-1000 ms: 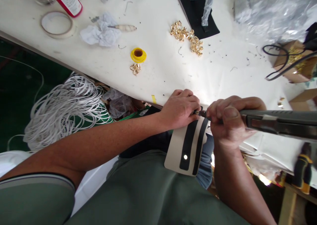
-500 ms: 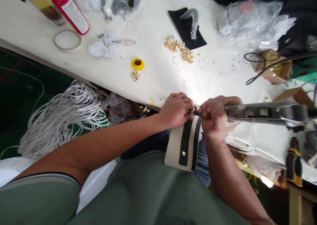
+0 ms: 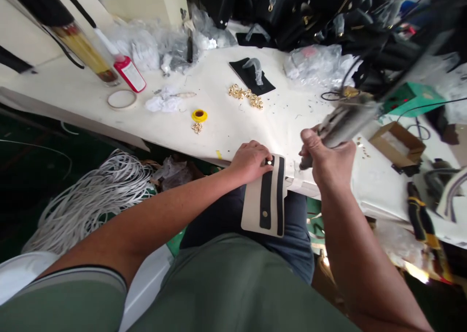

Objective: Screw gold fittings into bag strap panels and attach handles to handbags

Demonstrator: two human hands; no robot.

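My left hand (image 3: 251,160) presses its fingers and thumb on the upper left of a flat beige panel (image 3: 251,208), which overhangs the table edge above my lap. Two black strips run along the panel; a small round metal fastener (image 3: 264,214) shows at the lower end of one. Close to my thumb, at that strip's upper end, sits another shiny fastener (image 3: 269,162). Wrapped around a silver power screwdriver (image 3: 346,120), my right hand (image 3: 330,161) is to the right of the panel and apart from it. The tool is blurred by motion.
Gold metal fittings (image 3: 248,96) lie mid-table by a black piece (image 3: 268,86). Nearer are a yellow spool (image 3: 199,115) and small gold rings (image 3: 197,127). On the right are an open cardboard box (image 3: 397,142) and pliers (image 3: 419,215). Coiled white cord (image 3: 91,200) lies below left.
My right hand has drawn the screwdriver off the panel, up and to the right. The upper fastener has come into sight beside my left thumb. My view has tilted up.
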